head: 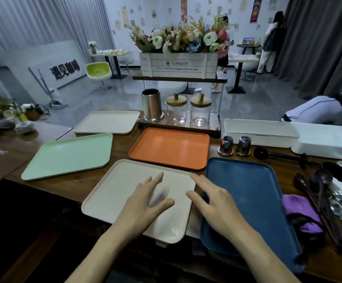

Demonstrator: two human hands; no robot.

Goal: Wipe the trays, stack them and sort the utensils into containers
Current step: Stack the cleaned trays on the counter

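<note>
Your left hand (143, 207) and right hand (215, 207) spread their fingers over the near cream rectangular tray (115, 190) on the dark wooden table (74, 184); grey curtains (319, 48) line the room behind.

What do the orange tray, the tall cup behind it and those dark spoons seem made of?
Orange tray: probably matte plastic, one even colour, soft glare. Tall cup: brushed metal, likely steel, streaky grey sheen. Dark spoons: seemingly wood, dull brown, though blurred.
</note>
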